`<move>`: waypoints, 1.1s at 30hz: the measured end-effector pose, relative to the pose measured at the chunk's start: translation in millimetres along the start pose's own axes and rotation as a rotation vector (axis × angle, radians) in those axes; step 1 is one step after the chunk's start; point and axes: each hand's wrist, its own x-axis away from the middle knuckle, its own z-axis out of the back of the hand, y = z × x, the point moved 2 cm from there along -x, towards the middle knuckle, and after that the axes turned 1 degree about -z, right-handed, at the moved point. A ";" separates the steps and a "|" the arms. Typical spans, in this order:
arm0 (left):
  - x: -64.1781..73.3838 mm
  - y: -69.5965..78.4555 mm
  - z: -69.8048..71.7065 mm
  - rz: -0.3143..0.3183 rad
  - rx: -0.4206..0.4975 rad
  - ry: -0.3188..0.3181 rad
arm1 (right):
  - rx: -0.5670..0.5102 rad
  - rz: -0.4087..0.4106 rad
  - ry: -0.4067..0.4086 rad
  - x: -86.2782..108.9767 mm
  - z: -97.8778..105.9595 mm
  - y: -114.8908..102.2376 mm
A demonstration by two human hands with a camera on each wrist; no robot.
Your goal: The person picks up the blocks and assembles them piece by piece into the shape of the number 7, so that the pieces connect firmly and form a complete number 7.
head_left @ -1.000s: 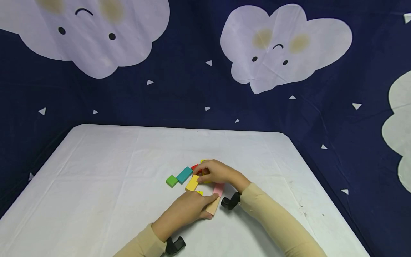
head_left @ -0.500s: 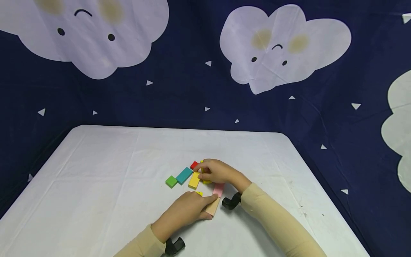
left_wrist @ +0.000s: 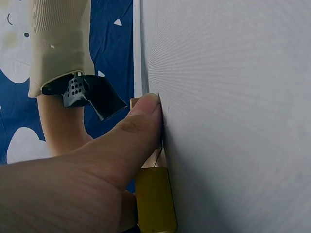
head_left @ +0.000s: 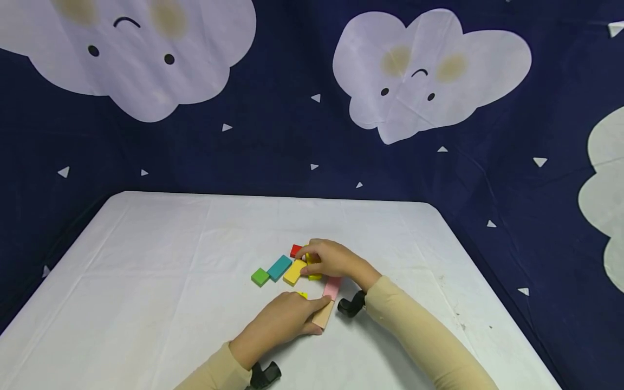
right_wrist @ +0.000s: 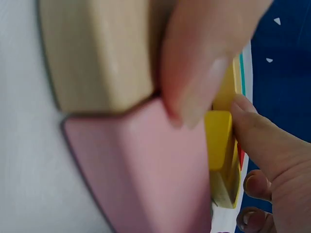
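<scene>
In our left hand (head_left: 287,314) the grip is narrow, thumb and finger holding a plain tan wooden block (head_left: 324,315) set end to end with a smooth pink block (head_left: 331,288), while our right hand (head_left: 333,260) pinches a golden-yellow rectangular block (head_left: 293,273) just beside a teal block (head_left: 280,268) (a green block (head_left: 260,277) and a red block (head_left: 296,250) lie near). We work on a white-covered tabletop (head_left: 170,260), backed by navy cloth (head_left: 273,146) printed with pale clouds (head_left: 487,65) and small triangles (head_left: 539,162).

Head view high, wrist views close
</scene>
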 end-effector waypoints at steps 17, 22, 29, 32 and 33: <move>-1.2 -0.2 -2.0 -0.012 -0.028 0.016 | 0.073 -0.066 0.042 -3.9 0.7 -11.1; -1.3 0.5 -1.3 -0.007 -0.021 0.007 | 0.064 -0.082 0.041 -5.1 -0.8 -10.1; -0.4 0.6 -0.6 0.012 0.021 -0.015 | 0.005 -0.120 0.004 -6.8 1.7 -2.1; -0.2 0.4 -0.6 0.016 0.023 -0.018 | -0.023 -0.132 -0.014 -6.9 1.9 1.3; -0.2 0.4 -0.5 0.016 0.020 -0.016 | -0.034 -0.132 -0.019 -6.7 1.9 2.0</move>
